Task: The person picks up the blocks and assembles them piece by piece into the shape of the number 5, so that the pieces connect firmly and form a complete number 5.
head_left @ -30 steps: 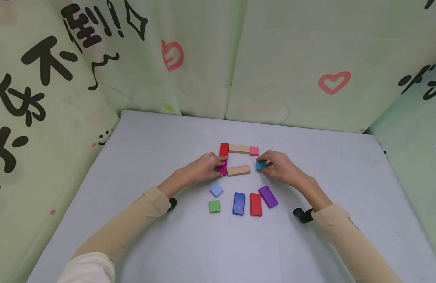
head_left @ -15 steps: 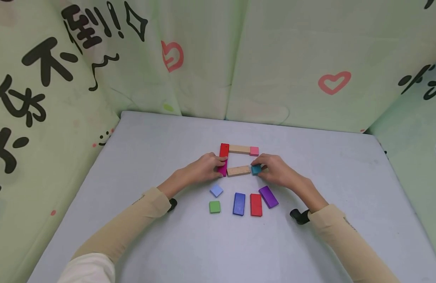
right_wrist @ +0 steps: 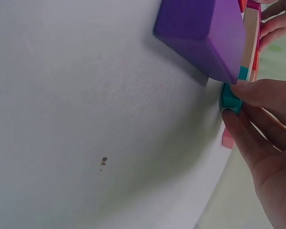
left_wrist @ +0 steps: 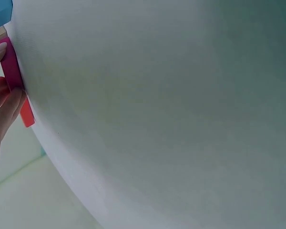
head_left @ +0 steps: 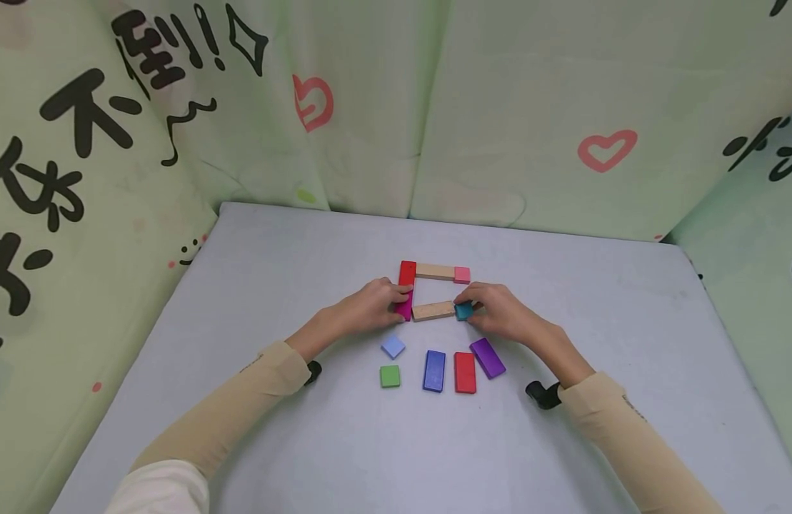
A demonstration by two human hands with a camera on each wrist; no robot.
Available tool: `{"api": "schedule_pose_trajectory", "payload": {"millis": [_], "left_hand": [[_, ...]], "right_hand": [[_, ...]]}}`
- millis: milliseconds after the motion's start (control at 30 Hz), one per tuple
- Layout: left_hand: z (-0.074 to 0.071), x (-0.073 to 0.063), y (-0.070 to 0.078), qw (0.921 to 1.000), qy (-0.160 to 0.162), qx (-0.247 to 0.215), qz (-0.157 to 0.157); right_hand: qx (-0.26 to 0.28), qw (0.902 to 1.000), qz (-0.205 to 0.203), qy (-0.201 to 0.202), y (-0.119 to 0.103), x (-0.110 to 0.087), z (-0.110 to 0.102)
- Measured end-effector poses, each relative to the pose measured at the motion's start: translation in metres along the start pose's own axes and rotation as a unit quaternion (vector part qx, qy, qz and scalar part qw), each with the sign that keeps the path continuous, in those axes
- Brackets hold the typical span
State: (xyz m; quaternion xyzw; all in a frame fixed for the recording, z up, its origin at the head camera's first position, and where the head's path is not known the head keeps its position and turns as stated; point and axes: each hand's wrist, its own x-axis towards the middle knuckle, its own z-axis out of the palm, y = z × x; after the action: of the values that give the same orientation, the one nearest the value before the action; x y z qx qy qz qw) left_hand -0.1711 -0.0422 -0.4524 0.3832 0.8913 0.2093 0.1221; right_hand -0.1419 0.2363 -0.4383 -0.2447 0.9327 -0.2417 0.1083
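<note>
My right hand (head_left: pixel 508 311) pinches a small teal block (head_left: pixel 463 311) between thumb and fingers, right at the right end of a plain wooden block (head_left: pixel 433 310). With thumb and fingers my left hand (head_left: pixel 370 307) holds a magenta block (head_left: pixel 403 308), partly covered by the fingers. A red block (head_left: pixel 407 272) continues the line of the magenta one toward the back. From its far end another wooden block (head_left: pixel 435 271) runs right to a small pink block (head_left: pixel 462 275). In the right wrist view the teal block (right_wrist: pixel 230 98) sits between thumb and fingertips.
Nearer the person lie a light blue block (head_left: pixel 393 347), a green block (head_left: pixel 390 376), a dark blue block (head_left: pixel 434 370), a second red block (head_left: pixel 465 372) and a purple block (head_left: pixel 488 358). A printed curtain (head_left: pixel 498 114) hangs behind the white table (head_left: pixel 293 243).
My right hand has moved left with the teal block, bringing it up to the end of the near wooden block. The left hand has stayed on the magenta block.
</note>
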Motion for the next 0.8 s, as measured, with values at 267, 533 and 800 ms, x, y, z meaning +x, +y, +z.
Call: {"api": "schedule_pose_trajectory", "payload": {"millis": [267, 533, 800], "left_hand": [[0.0009, 0.0009, -0.0003, 1.0000, -0.002, 0.001, -0.007], [-0.0004, -0.0002, 0.0009, 0.9999, -0.003, -0.007, -0.013], [-0.0002, 0.0003, 0.0020, 0.9999, -0.003, -0.002, -0.016]], "right_hand": [[0.004, 1.0000, 0.002, 0.001, -0.0007, -0.0002, 0.0006], [0.007, 1.0000, -0.003, 0.004, -0.0016, 0.0008, 0.0017], [0.006, 1.0000, -0.002, 0.005, -0.0013, -0.0003, 0.0016]]}}
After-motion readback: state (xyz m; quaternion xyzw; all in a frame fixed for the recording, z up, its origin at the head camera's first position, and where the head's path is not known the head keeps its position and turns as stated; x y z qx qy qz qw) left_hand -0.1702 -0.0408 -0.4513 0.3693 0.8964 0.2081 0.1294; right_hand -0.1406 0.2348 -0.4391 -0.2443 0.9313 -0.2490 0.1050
